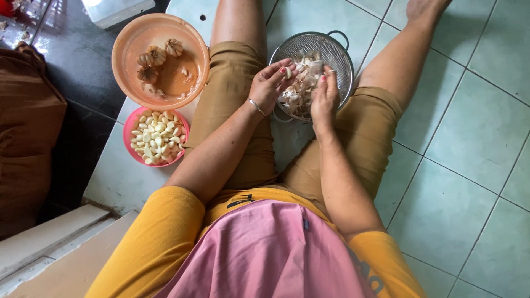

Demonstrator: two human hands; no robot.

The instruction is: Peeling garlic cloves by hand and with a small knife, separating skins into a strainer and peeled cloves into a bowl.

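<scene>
Seated on the tiled floor (pixel 475 132), legs spread, both forearms angle in over the metal colander (pixel 331 52) between the knees. It is heaped with garlic skins (pixel 298 91). Left hand (pixel 269 85), bracelet at the wrist, is bent at the wrist with fingertips pinching a pale clove (pixel 288 72). Right hand (pixel 324 96) curls just beside it, fingers meeting the left's over the colander; what it grips, I cannot tell. Off to the left: orange bowl (pixel 127 60) with whole bulbs (pixel 156 57), and a pink bowl (pixel 131 124) full of peeled cloves (pixel 157 138).
</scene>
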